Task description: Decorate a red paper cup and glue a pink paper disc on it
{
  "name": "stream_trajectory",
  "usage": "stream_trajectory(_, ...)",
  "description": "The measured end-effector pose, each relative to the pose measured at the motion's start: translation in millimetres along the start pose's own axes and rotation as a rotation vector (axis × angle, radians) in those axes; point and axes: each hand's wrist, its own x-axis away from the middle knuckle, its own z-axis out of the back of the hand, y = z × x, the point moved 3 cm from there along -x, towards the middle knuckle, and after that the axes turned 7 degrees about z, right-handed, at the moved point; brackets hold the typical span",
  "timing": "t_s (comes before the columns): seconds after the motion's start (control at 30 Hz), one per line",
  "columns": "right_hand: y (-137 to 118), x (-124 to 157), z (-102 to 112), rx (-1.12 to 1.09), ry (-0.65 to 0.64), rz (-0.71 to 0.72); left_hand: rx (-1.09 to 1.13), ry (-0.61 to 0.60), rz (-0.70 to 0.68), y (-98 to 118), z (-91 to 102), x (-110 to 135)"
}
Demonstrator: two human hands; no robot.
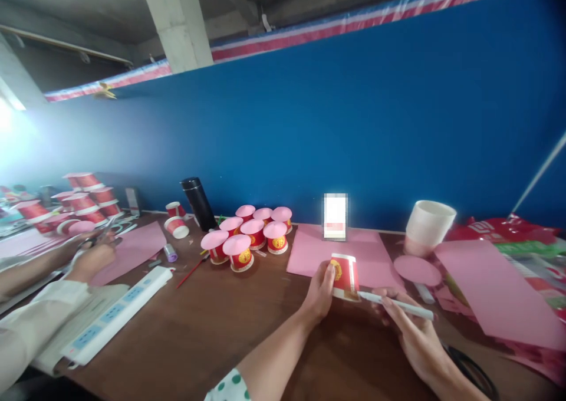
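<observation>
My left hand [322, 290] is closed round a red paper cup [347, 277] with a gold emblem and a white seam, held up above the brown table. In my right hand [407, 321] is a white pen [400, 305], pinched near its middle, its tip touching or very close to the cup's lower edge. Behind the cup lies a pink sheet of paper [305, 253]. To the left stand several red cups topped with pink paper discs [237, 245]. Right of the pink sheet, a loose pink disc [418, 270] lies near a tall white cup [428, 227].
At far left another person's hands [95, 256] hold scissors [104, 233] near pink paper. A white power strip [117, 315], a black thermos [198, 206], a red brush [190, 271] and a purple-capped tube [170, 253] lie or stand leftward. Pink sheets [499, 295] cover the right side.
</observation>
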Motion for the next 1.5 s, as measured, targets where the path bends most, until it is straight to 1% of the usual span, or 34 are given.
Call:
stream_trajectory(0.23, -1, 0, 0, 0.009, 0.014, 0.023, 0.034, -0.012, -0.001, -3, 2.2, 0)
stream_trajectory(0.33, -2, 1, 1, 0.005, -0.008, 0.046, -0.021, 0.017, 0.016, -4, 3.7, 1)
stream_trajectory(0.47, -4, 0, 0, -0.014, -0.011, 0.04, -0.066, -0.014, -0.002, -2, 2.7, 0)
stream_trajectory(0.6, -7, 0, -3, -0.041, -0.003, 0.037, -0.092, 0.038, 0.039, -3, 3.5, 0)
stream_trajectory(0.7, -9, 1, -5, -0.015, -0.027, 0.039, -0.072, 0.042, 0.057, -7, 3.5, -3)
stream_trajectory(0.8, -10, 2, -5, 0.028, -0.046, 0.044, -0.044, 0.046, 0.054, -10, 3.7, -4)
stream_trajectory(0.93, -12, 3, -7, 0.055, -0.075, 0.052, -0.058, 0.048, 0.057, -10, 3.9, -3)
stream_trajectory(1.03, -13, 2, -8, 0.065, -0.073, 0.04, -0.077, 0.039, 0.056, -10, 4.0, -3)
stream_trajectory(1.33, -8, 1, -7, 0.039, -0.073, 0.061, -0.083, 0.025, 0.022, -10, 3.5, -4)
stream_trajectory(1.5, -5, 1, -7, 0.088, -0.085, 0.056, -0.098, 0.026, 0.014, -11, 3.8, -5)
